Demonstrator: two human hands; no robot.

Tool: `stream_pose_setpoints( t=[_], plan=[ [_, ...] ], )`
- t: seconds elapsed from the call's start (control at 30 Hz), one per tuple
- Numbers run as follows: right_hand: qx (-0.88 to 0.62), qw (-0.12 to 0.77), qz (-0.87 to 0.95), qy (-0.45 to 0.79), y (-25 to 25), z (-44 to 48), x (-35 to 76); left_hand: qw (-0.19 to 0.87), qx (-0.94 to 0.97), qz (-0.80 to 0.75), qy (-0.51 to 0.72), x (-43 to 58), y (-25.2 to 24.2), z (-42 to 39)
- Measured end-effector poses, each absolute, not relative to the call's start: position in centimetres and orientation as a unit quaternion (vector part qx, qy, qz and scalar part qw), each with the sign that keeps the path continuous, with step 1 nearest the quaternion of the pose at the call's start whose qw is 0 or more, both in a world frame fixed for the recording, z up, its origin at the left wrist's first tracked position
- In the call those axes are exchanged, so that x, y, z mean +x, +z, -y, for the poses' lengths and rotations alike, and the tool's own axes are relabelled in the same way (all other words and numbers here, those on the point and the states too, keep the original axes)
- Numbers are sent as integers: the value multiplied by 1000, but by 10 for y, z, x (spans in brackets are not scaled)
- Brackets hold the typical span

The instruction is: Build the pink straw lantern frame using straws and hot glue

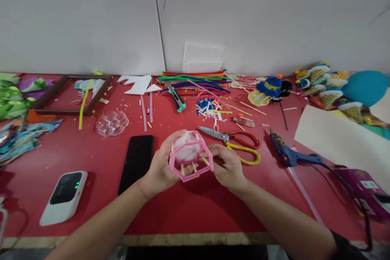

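Between my two hands is a small pink craft frame [191, 176], a many-sided ring of fuzzy pink strips joined by short wooden sticks to a whitish round base. My left hand [163, 164] wraps round its left side, fingers closed on it. On the right side, the fingers of my right hand [227, 166] pinch the frame near a stick; their tips are partly hidden. Just beyond my right hand lie scissors [242, 146] with red and yellow handles. A black phone [137, 162] rests beside my left hand.
A blue glue gun [286, 150] with its cord and a purple box [364, 191] are at right. A white device [64, 197] lies at left. Farther back are a utility knife [176, 97], pipe cleaners [195, 79], cut scraps [209, 107] and a brown frame [61, 111].
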State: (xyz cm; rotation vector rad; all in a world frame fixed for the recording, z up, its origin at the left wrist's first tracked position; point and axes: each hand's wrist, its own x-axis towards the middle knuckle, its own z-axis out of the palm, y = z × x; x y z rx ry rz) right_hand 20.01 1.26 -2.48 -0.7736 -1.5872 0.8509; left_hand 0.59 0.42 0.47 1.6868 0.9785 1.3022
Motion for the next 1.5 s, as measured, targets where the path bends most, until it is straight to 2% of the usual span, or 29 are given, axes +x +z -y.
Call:
stream_pose_setpoints(
  t=[0.13, 0.33, 0.73, 1.07, 1.5],
  plan=[
    [-328, 556, 679, 350, -25, -13, 200, 376, 675, -382, 508, 6, 5, -5],
    [-323, 545, 689, 351, -28, -13, 200, 443, 610, -361, 549, 8, -3, -6],
    [-313, 548, 692, 350, -29, -14, 198, 387, 651, -378, 533, 4, -2, -6],
    [-337, 531, 688, 363, -31, -12, 199, 517, 555, -373, 534, 8, -2, -6],
    [-330, 535, 689, 361, -30, -12, 199, 500, 578, -368, 530, 5, 1, -8]
  ],
)
